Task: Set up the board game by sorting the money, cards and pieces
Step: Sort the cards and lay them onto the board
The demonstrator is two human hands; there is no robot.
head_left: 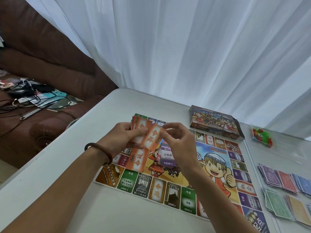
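I see both hands raised over the far left part of the colourful printed paper game board (217,163), which lies flat on the white folding table (67,182). The left hand (124,137), with a dark brown bracelet (99,148) on its wrist, grips a fanned stack of orange-and-white paper cards (139,125), fingers curled behind and thumb across the front. The right hand (178,142) pinches the front orange card (154,137) at its upper right edge between thumb and forefinger. That card is tilted and overlaps the fan. On the board under the hands lies a small pile of matching orange cards (136,161). Just right of it is a pile of purple-and-white cards (168,157), partly hidden by the right hand. At the board's far right corner sits the printed cardboard game box (217,125). Right of the box is a clear bag of green and red plastic pieces (261,136), blurred. Near right are sorted stacks of purple, red, blue, green and orange paper money (286,187). A white curtain (185,47) hangs behind the table. To the left is a brown leather sofa (50,64) strewn with tangled cables (33,96).
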